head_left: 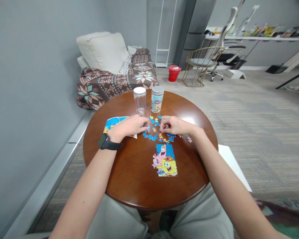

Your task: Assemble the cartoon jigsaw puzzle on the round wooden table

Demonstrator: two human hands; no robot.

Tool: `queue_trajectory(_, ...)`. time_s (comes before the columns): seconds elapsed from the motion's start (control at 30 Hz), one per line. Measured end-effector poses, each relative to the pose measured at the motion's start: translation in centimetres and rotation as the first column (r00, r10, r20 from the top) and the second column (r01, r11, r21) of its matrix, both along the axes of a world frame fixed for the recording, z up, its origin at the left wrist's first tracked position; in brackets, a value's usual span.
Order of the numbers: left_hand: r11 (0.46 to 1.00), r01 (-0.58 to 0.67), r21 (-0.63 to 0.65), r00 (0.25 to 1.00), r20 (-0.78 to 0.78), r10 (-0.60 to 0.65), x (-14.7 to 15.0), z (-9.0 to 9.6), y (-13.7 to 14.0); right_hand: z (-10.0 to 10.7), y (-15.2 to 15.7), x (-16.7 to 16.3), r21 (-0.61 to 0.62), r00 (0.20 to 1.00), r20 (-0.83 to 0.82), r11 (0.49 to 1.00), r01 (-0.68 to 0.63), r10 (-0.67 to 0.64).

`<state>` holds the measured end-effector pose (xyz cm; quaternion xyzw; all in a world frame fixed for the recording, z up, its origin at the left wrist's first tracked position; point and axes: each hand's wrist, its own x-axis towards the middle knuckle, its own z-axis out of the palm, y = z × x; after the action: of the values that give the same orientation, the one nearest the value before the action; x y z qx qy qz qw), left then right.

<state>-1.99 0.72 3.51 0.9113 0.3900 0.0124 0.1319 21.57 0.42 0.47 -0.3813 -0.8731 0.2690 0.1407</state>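
Observation:
Loose jigsaw puzzle pieces (153,136), mostly blue with some yellow, lie scattered on the round table between my hands. My left hand (132,126), with a black watch on the wrist, has its fingers closed at the left edge of the pieces, a blue piece at the fingertips. On the other side my right hand (171,125) is curled, thumb and fingers pinched together among the pieces; what they hold is too small to make out. Nearer me lies a partly joined puzzle (167,161) with a pink and a yellow cartoon figure. A printed picture sheet (111,123) lies partly under my left hand.
A clear jar (140,101) with a white lid and a printed jar (157,99) with a grey lid stand at the back of the brown round table (139,186). Beyond are a covered sofa (109,79), a red bin (173,73) and a gold-framed chair (201,63).

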Motion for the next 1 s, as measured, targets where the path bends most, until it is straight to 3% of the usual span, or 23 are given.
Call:
queue_trajectory(0.6,1.0,0.019,0.007,1.0,-0.003,-0.019,0.0,0.0,0.0,0.4,-0.4,0.2,-0.012,0.999,0.035,0.999,0.031,-0.031)
queue_trajectory(0.83,1.0,0.028,0.014,1.0,0.013,-0.028,-0.1,-0.2,0.2,0.9,-0.6,-0.1,-0.116,0.999,0.013,0.992,0.049,-0.047)
queue_trajectory(0.9,1.0,0.024,0.017,1.0,0.011,-0.025,-0.1,-0.1,0.1,1.3,-0.8,-0.3,-0.129,0.996,-0.091,0.992,0.0,-0.012)
queue_trajectory(1.0,1.0,0.016,0.013,1.0,0.009,-0.016,-0.1,0.0,0.0,1.9,-1.4,-0.8,-0.225,0.966,-0.225,0.958,-0.178,0.127)
